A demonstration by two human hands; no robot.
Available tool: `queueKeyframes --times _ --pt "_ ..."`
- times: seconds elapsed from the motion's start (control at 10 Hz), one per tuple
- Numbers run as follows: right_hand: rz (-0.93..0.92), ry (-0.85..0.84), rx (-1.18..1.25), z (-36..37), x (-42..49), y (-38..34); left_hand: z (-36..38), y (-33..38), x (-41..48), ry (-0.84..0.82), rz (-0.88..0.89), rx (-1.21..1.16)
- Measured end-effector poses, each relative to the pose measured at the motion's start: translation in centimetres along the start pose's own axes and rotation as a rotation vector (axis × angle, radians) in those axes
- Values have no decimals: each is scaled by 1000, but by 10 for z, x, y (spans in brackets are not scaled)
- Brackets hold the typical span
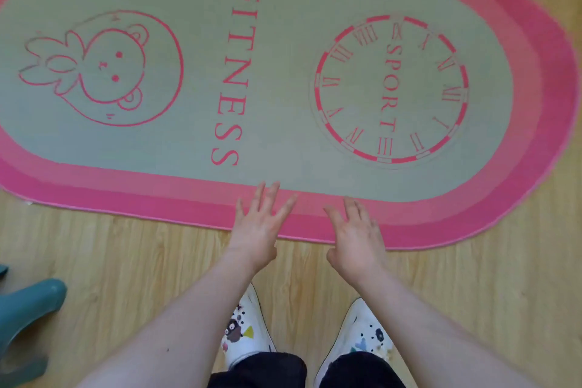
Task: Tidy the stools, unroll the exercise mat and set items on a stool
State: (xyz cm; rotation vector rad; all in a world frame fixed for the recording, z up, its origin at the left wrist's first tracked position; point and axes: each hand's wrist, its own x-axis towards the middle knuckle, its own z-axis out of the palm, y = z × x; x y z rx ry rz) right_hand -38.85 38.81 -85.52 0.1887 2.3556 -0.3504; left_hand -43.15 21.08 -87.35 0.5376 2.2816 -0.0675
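Observation:
The exercise mat (pixel 283 79) lies fully unrolled and flat on the wooden floor, an oval with a pink border and a grey-green middle printed with a rabbit, the word FITNESS and a SPORT clock. My left hand (pixel 256 230) and my right hand (pixel 357 238) hover side by side over the mat's near pink edge, fingers spread, palms down, holding nothing. A teal plastic stool (pixel 25 318) shows partly at the lower left edge, on the floor apart from the mat.
My feet in white patterned shoes (pixel 248 331) stand on the wooden floor (pixel 126 261) just short of the mat's near edge. Bare floor also shows to the right of the mat.

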Motion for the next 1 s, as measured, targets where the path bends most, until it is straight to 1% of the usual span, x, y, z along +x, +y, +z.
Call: queueKeyframes --times 0.1,0.2,0.3,0.4,0.5,0.8,0.9,1.0 --pt "-35 -39 -71 60 34 1 50 -27 28 -61 -57 57" --pt "-83 -40 -102 107 67 -3 90 -44 53 -81 -84 37" --pt "-117 -13 -118 135 89 -7 114 -50 70 -51 -77 51" --pt "-128 35 -141 147 97 -9 122 -52 78 23 -65 44" --pt "-126 60 -148 143 105 -9 117 -58 83 47 -50 46" --pt "-136 11 -191 115 121 -4 101 -62 96 20 -35 12" --pt "-118 -48 -184 102 118 -10 92 -64 93 -15 -43 -26" --pt "-87 -80 -188 75 102 -10 68 -63 78 -44 -93 -74"
